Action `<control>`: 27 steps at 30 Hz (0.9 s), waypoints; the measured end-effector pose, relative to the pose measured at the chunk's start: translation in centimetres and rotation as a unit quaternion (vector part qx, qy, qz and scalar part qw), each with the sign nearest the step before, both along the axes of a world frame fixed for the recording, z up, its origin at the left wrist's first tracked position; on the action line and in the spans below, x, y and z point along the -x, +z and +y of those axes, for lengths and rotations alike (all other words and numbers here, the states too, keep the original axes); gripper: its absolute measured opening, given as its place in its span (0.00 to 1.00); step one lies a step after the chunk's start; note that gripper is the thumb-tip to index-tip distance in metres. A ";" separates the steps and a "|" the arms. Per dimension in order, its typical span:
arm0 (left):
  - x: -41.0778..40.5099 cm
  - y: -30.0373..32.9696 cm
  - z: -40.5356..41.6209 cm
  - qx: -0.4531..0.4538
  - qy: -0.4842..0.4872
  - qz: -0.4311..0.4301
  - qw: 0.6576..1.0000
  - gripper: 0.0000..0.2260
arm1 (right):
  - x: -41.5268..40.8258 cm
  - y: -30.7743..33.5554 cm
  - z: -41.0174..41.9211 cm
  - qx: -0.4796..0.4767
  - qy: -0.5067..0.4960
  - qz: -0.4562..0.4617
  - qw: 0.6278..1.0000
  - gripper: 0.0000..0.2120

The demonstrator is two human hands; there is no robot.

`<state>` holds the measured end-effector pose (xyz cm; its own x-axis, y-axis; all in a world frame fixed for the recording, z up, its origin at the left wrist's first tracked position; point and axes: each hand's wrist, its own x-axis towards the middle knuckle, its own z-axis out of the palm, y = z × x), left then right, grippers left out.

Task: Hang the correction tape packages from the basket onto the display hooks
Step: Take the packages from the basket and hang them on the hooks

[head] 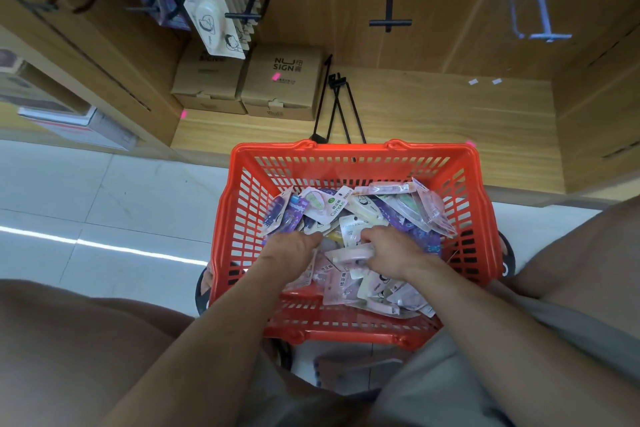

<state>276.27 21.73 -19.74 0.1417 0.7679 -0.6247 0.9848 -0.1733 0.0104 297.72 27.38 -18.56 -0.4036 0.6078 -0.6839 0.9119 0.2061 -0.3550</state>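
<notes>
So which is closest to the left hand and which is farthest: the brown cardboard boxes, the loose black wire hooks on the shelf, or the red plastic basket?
1. Red plastic basket: the left hand is inside it.
2. Loose black wire hooks: on the shelf, just beyond the basket.
3. Brown cardboard boxes: farther back, left.

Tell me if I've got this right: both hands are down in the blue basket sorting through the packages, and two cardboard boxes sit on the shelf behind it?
Nearly. The basket is red, not blue, as the head view shows. The rest holds: the left hand and right hand are both down among the packages, and two cardboard boxes sit on the wooden shelf behind it.
</notes>
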 end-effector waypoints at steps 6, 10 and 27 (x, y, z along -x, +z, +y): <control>2.3 0.6 -0.7 0.034 0.192 -0.157 0.968 0.07 | 0.4 -0.8 0.7 0.037 -0.072 0.017 0.997 0.27; 3.2 0.6 -1.2 0.007 0.287 -0.197 0.937 0.06 | 0.5 -1.7 -0.2 0.057 -0.068 -0.027 0.996 0.25; 4.4 3.9 -7.0 0.071 0.284 -0.233 0.927 0.04 | 1.6 -1.5 0.3 0.115 -0.248 0.070 0.959 0.22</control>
